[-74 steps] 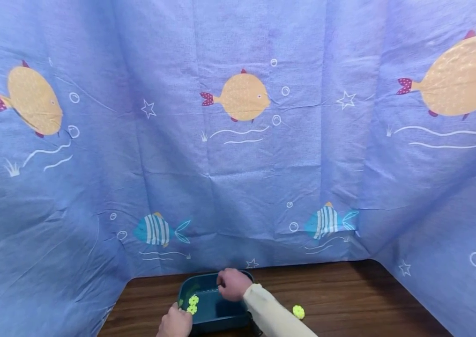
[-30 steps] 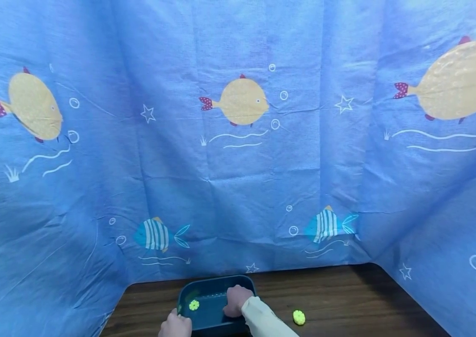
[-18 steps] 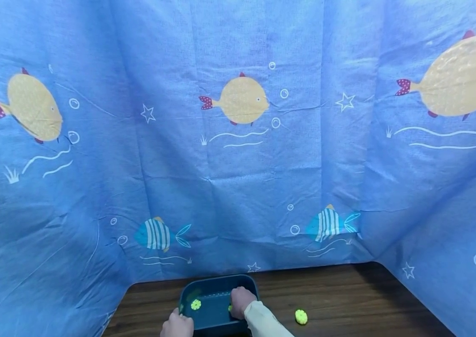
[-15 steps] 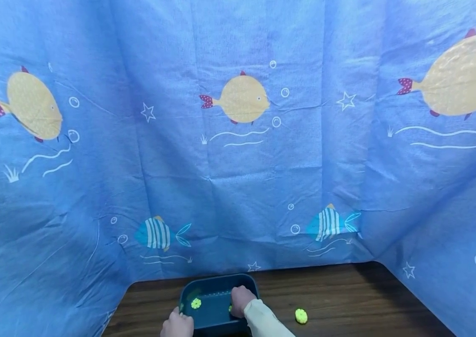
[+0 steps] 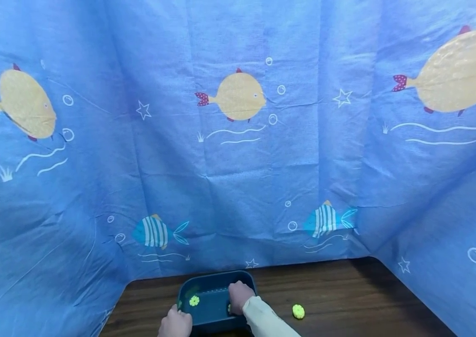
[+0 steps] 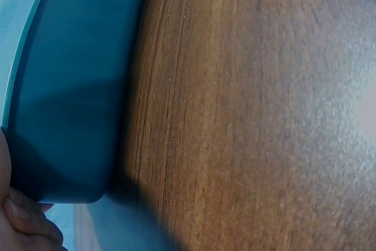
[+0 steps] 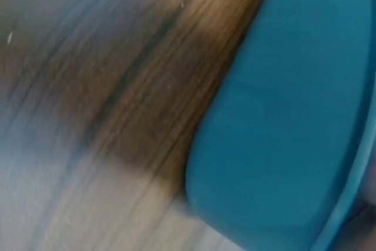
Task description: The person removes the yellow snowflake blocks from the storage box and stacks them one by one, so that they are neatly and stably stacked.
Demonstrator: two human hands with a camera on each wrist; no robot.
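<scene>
A dark teal plastic bin point(image 5: 214, 323) stands on the wooden table. At its front left corner my left hand point(image 5: 175, 322) grips the rim; its curled fingers point(image 6: 32, 221) show at the lower left of the left wrist view. My right hand point(image 5: 240, 296) reaches down inside the bin's right side, knuckles up. A bit of a yellow-green flower-shaped piece point(image 5: 229, 309) peeks out beside its fingers, which pinch it; most of it is hidden by the hand. Another such flower piece point(image 5: 194, 301) lies inside the bin at the left.
One more yellow-green flower piece point(image 5: 298, 311) lies on the table point(image 5: 347, 299), right of the bin. A blue cloth point(image 5: 238, 196) printed with fish hangs behind the table and along both sides.
My right hand has lowered from over the middle of the bin into its right side. Two flower pieces lay at the bin's left; one is there now. My left hand stays at the rim.
</scene>
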